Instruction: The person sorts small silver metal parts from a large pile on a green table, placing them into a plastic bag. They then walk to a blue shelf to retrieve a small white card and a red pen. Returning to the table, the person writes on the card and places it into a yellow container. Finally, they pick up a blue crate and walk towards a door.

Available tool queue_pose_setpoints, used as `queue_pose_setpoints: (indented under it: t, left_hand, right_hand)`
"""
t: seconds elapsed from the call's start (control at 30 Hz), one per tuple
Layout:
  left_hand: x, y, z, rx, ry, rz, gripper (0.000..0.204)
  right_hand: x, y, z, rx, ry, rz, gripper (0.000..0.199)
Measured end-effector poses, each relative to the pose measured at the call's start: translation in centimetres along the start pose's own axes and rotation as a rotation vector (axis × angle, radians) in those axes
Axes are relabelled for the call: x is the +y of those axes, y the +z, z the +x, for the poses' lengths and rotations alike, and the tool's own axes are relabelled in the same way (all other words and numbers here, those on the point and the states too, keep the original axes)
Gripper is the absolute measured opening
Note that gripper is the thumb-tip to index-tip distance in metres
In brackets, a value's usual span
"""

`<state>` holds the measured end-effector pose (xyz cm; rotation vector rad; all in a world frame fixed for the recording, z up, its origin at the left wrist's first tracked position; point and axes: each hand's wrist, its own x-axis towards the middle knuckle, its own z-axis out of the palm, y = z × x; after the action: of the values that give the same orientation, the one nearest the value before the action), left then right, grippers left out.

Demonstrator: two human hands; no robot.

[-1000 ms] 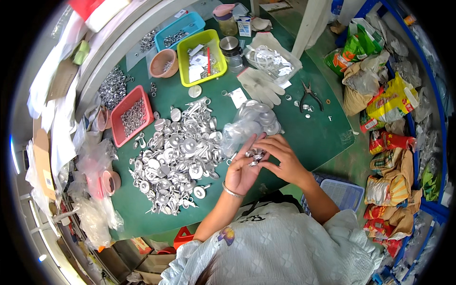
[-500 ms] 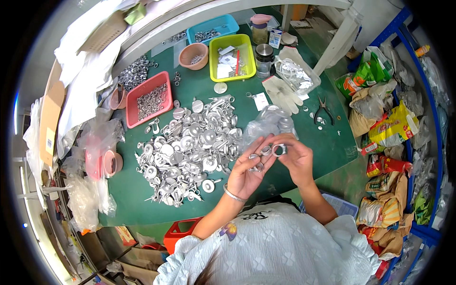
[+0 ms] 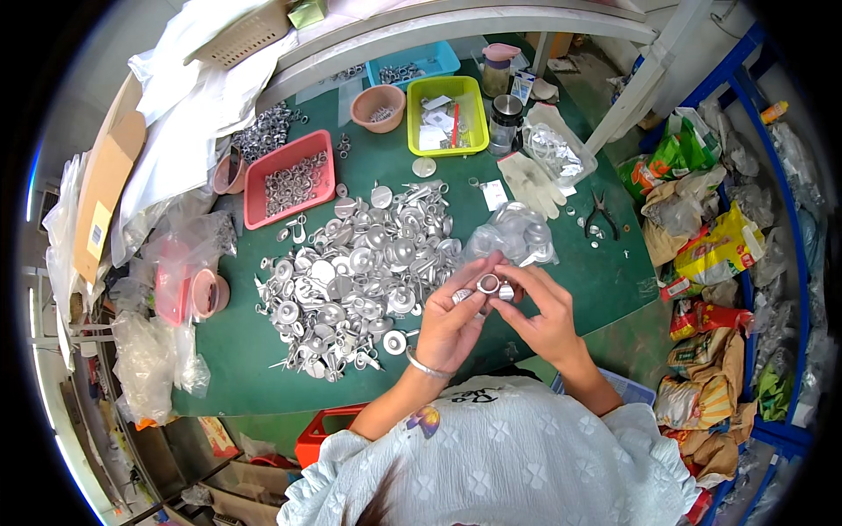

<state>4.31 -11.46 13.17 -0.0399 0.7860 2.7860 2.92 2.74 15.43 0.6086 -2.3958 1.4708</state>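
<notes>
My left hand [image 3: 449, 331] is cupped around a few small silver metal rings, fingers curled and thumb over them. One ring [image 3: 488, 283] shows its round opening beside the thumb. My right hand [image 3: 551, 323] pinches another shiny metal ring [image 3: 505, 291] with thumb and fingertips, right against the left hand's rings. Both hands are above the table's near edge. Just beyond them lies a clear plastic bag [image 3: 517, 232] with round metal pieces inside. To the left spreads a big pile of silver metal parts [image 3: 360, 263], discs and ringed pieces among them.
A red tray [image 3: 254, 206] of small rings, a peach bowl [image 3: 379, 121], a blue tray [image 3: 449, 58] and a yellow basket [image 3: 478, 145] stand farther back. Pliers [image 3: 600, 215], white gloves [image 3: 531, 186] and a glass jar [image 3: 503, 131] sit at the right. A shelf beam [image 3: 456, 33] crosses the far side.
The right hand's ring has come down and left to meet the rings in the left hand. The left fingers have curled in over their rings. The whole view has shifted slightly.
</notes>
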Motion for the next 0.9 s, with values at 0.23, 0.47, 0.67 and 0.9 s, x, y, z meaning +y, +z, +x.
queue_pose_setpoints:
  t: [0.23, 0.47, 0.67, 0.9]
  left_hand:
    - [2.4, 1.5, -1.3, -0.038, 0.054, 0.417, 0.038]
    - [2.9, 1.6, -2.1, -0.075, -0.046, 0.113, 0.036]
    - [2.7, 1.8, -2.2, -0.088, -0.030, -0.058, 0.036]
    - [2.5, 0.8, -1.8, -0.019, 0.006, -0.181, 0.038]
  right_hand:
    - [-1.6, 0.7, 0.0, 0.014, -0.085, -0.064, 0.034]
    - [-2.2, 0.5, -1.3, -0.039, 0.490, 0.852, 0.025]
    - [-1.8, 0.5, -2.2, -0.157, 0.620, 1.406, 0.028]
    - [-2.6, 0.6, -2.3, -0.036, 0.744, 1.537, 0.024]
